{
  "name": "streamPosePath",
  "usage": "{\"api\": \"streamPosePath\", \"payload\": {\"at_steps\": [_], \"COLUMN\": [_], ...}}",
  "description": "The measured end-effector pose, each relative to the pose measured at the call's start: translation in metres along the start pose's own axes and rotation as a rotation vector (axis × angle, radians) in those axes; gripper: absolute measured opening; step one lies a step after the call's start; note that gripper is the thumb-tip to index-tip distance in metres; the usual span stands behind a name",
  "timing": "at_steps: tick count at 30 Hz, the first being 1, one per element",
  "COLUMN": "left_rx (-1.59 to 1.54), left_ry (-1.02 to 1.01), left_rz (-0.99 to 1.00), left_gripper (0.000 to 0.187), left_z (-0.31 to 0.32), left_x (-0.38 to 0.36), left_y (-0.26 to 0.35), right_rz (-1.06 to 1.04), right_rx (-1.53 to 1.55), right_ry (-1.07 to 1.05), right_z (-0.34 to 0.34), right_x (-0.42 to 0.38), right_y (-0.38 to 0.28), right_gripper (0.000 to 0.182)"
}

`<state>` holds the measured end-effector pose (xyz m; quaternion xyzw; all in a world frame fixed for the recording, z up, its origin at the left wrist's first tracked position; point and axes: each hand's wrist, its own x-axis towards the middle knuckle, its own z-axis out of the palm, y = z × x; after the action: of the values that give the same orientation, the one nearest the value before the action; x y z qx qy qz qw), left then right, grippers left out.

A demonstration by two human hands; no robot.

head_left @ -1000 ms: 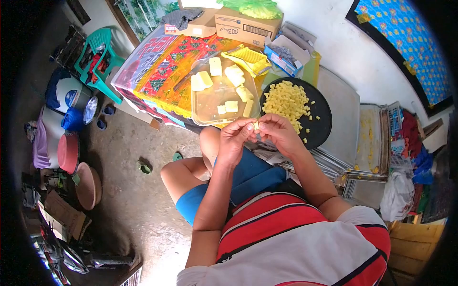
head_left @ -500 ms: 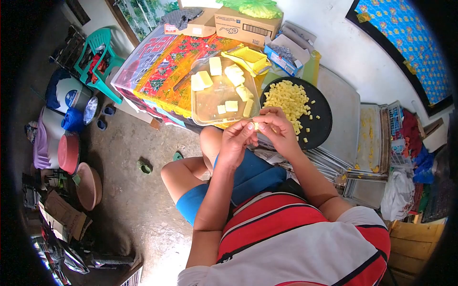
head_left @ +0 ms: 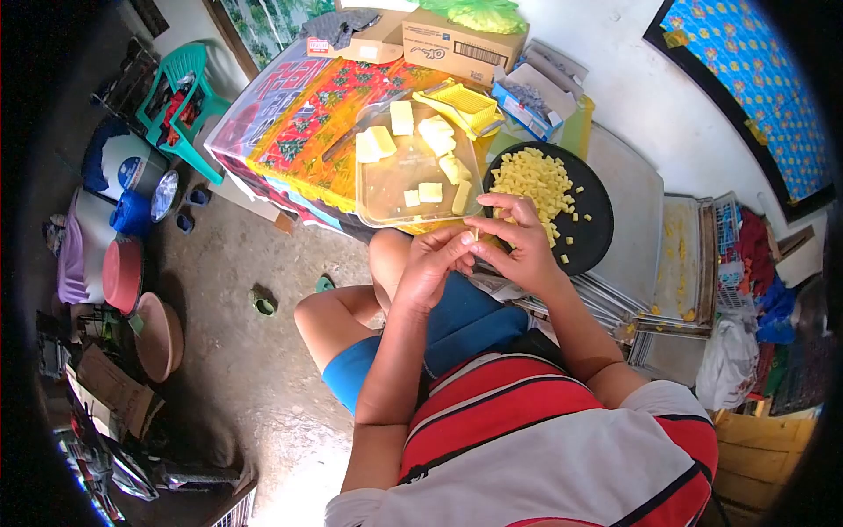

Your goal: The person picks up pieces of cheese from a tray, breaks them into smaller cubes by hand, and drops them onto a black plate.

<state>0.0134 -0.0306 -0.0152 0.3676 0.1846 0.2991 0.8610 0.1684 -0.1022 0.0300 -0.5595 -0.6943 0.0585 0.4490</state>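
Observation:
My left hand [head_left: 436,262] and my right hand [head_left: 523,243] meet above my lap, with a small pale yellow piece [head_left: 475,234] pinched between their fingertips. Just beyond them on the table lies a clear plastic tray [head_left: 378,195] holding several yellow-white blocks [head_left: 401,118]. To its right is a round black pan [head_left: 594,195] with a heap of small yellow cubes [head_left: 529,183]. Behind the tray sits a yellow slotted plastic tool [head_left: 470,107].
A patterned cloth [head_left: 303,162] covers the table. Cardboard boxes [head_left: 457,48] and a blue box [head_left: 527,101] stand at its back. Metal trays [head_left: 680,255] are stacked at the right. A green chair [head_left: 189,105] and basins [head_left: 161,338] stand at the left.
My fingertips have shifted slightly, and the index finger of my right hand is now raised off the small piece. The whole view has moved a little with my head.

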Motion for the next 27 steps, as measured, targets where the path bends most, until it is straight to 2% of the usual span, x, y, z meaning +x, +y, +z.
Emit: {"api": "streamPosePath", "payload": {"at_steps": [2, 5, 9, 11, 14, 19, 25, 27], "left_rx": [0.157, 0.210, 0.171, 0.096, 0.060, 0.033, -0.021, -0.036], "left_ry": [0.028, 0.039, 0.276, 0.452, 0.472, 0.490, 0.492, 0.498], "left_rz": [0.041, 0.086, 0.098, 0.068, 0.070, 0.047, 0.122, 0.149], "left_gripper": [0.017, 0.023, 0.023, 0.022, 0.027, 0.028, 0.024, 0.024], "left_z": [-0.004, -0.015, -0.033, -0.046, -0.064, -0.077, -0.080, -0.078], "left_x": [0.002, 0.002, 0.002, 0.006, 0.008, 0.006, 0.009, 0.009], "left_y": [-0.001, -0.002, 0.003, 0.005, 0.000, -0.007, -0.005, -0.005], "right_rz": [-0.018, 0.011, 0.051, 0.089, 0.049, 0.037, 0.076, 0.088], "right_rx": [-0.028, -0.011, 0.175, 0.135, -0.051, -0.316, -0.328, -0.231], "right_ry": [-0.049, -0.142, -0.169, -0.173, -0.177, -0.178, -0.230, -0.172], "right_z": [0.002, 0.003, 0.024, 0.042, 0.084, 0.125, 0.132, 0.130], "right_x": [0.002, 0.008, 0.020, 0.031, 0.040, 0.055, 0.063, 0.063], "right_y": [0.001, -0.001, 0.026, 0.048, 0.090, 0.106, 0.114, 0.113], "right_gripper": [0.035, 0.037, 0.038, 0.033, 0.027, 0.021, 0.016, 0.015]}}
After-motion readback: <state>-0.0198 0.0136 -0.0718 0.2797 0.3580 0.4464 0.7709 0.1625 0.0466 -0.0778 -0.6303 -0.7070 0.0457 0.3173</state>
